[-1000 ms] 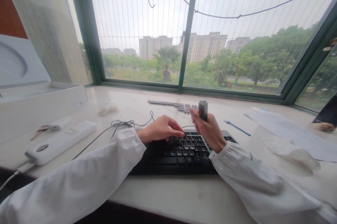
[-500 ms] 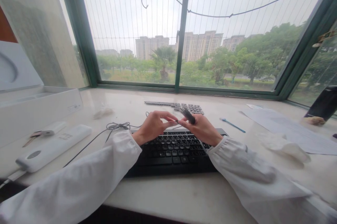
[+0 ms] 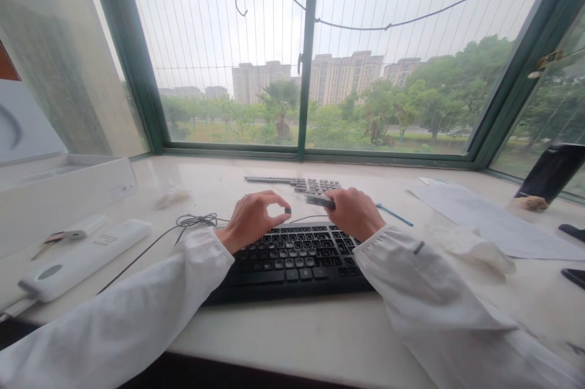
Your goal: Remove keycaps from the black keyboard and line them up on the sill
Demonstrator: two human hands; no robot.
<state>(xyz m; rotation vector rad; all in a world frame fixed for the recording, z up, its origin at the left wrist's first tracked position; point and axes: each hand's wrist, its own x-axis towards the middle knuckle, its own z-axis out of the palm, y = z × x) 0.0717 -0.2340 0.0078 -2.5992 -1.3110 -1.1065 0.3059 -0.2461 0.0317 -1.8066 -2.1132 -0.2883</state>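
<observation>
Between thumb and index finger of my left hand (image 3: 253, 218) is pinched a small dark keycap (image 3: 287, 210). My right hand (image 3: 355, 212) is closed around a short black brush (image 3: 320, 200), its blurred greyish end pointing left toward the keycap, with a gap between them. Below both hands lies a black keyboard (image 3: 274, 278). Many of its keys, mainly in the upper rows and at the right, lack caps; the lower left rows still carry theirs. Behind the hands, loose keycaps (image 3: 322, 185) stand in rows on the white sill.
At left are a white power strip (image 3: 86, 261), keys (image 3: 48, 244), a white box (image 3: 95, 185) and a bundled black cable (image 3: 196, 220). To the right lie a blue pen-like stick (image 3: 395, 215), crumpled tissue (image 3: 479, 250), paper sheets (image 3: 493, 218) and a propped black phone (image 3: 551, 175).
My hands have parted: the right one moved from the keycap and turned the brush from upright-tilted to nearly level. The keycap stays in my left fingers. The whole view shifted slightly.
</observation>
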